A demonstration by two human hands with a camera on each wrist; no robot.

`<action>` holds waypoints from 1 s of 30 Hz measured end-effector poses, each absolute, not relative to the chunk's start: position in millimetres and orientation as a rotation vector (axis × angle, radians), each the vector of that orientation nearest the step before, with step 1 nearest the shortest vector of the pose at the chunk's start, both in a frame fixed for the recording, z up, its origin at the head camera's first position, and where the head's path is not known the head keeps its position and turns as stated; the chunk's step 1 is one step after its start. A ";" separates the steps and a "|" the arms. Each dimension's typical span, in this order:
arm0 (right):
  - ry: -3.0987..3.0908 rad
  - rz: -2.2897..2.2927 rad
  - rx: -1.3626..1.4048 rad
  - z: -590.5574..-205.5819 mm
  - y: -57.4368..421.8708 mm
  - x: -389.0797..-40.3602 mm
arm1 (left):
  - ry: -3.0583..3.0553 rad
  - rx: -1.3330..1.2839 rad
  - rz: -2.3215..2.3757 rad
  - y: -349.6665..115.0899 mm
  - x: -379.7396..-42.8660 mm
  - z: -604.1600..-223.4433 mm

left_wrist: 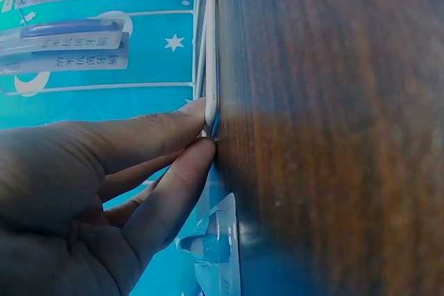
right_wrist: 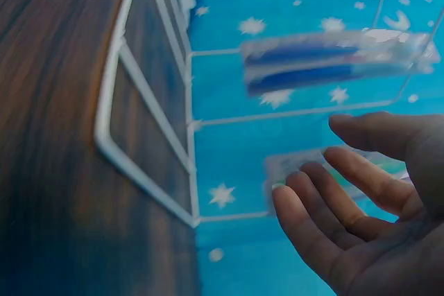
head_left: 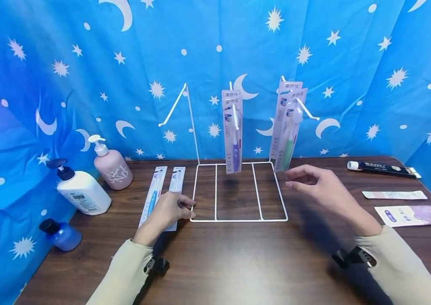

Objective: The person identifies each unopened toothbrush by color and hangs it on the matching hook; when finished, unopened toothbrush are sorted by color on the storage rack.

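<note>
A white wire rack (head_left: pixel 238 220) with three upper prongs stands on the table. My left hand (head_left: pixel 169 209) grips its front left corner; in the left wrist view, thumb and finger of the left hand (left_wrist: pixel 104 185) pinch the white wire (left_wrist: pixel 211 46). Packaged toothbrushes hang on two prongs: purple ones (head_left: pixel 234 144) in the middle, green ones (head_left: pixel 289 131) at the right. The left prong (head_left: pixel 173 106) bears nothing. My right hand (head_left: pixel 316 184), fingers loosely bent and holding nothing, is just right of the green packs' lower end. Two toothbrush packs (head_left: pixel 153 195) lie partly behind my left hand.
At the left stand a pink pump bottle (head_left: pixel 114 169), a white pump bottle (head_left: pixel 85 192) and a small blue bottle (head_left: pixel 66 237). On the right lie a black tube (head_left: pixel 383 168), a slim white pack (head_left: pixel 394 195) and a pale purple tube (head_left: pixel 415 215). A blue starry curtain (head_left: pixel 200 42) hangs behind.
</note>
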State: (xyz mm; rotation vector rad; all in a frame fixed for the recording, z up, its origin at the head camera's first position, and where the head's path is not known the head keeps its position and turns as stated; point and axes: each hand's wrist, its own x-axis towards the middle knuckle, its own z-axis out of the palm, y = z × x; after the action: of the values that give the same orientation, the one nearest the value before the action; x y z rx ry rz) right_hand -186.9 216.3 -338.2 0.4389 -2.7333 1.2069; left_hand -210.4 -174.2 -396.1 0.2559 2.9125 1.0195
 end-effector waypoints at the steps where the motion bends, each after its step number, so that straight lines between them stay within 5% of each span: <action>1: -2.750 1.209 0.440 -342.7 218.0 -189.2 | 2.911 0.255 1.020 -174.4 -210.6 -396.3; 13: -2.907 1.258 0.510 -384.8 229.0 -206.6 | 2.926 0.251 1.005 -173.2 -210.0 -396.0; 30: -2.981 1.237 0.663 -397.9 231.2 -210.3 | 2.895 0.226 1.022 -174.5 -210.2 -394.1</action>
State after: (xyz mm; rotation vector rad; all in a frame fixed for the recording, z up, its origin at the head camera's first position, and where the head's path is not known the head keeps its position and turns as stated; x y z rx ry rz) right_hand -210.3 231.2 -397.9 0.6627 -2.9809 1.2374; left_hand -210.2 -174.5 -394.1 0.2262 2.8954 1.0219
